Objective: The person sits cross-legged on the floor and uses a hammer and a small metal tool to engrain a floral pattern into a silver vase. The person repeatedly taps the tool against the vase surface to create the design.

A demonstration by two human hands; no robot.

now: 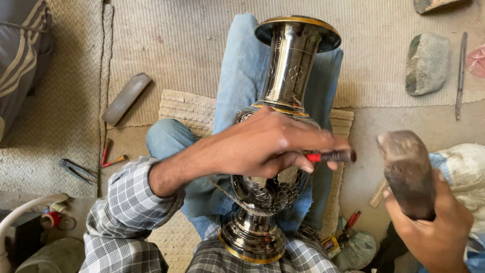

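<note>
The vase (283, 131) is shiny silver with gold rims and flower marks. Jeans (237, 86) blue. Sleeve (126, 212) grey checks. Stone (427, 63) grey-green, upper right.

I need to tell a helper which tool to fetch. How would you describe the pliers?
Start at the vase on the person's lap, then look left past the left hand to the woven mat's edge. The pliers lie there: dark metal, unlike the two orange-handled tools beside them.

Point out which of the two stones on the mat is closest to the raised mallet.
The rounded grey stone, lying above the mallet in the right hand. The other, a flat stone, sits at the top edge.
</note>
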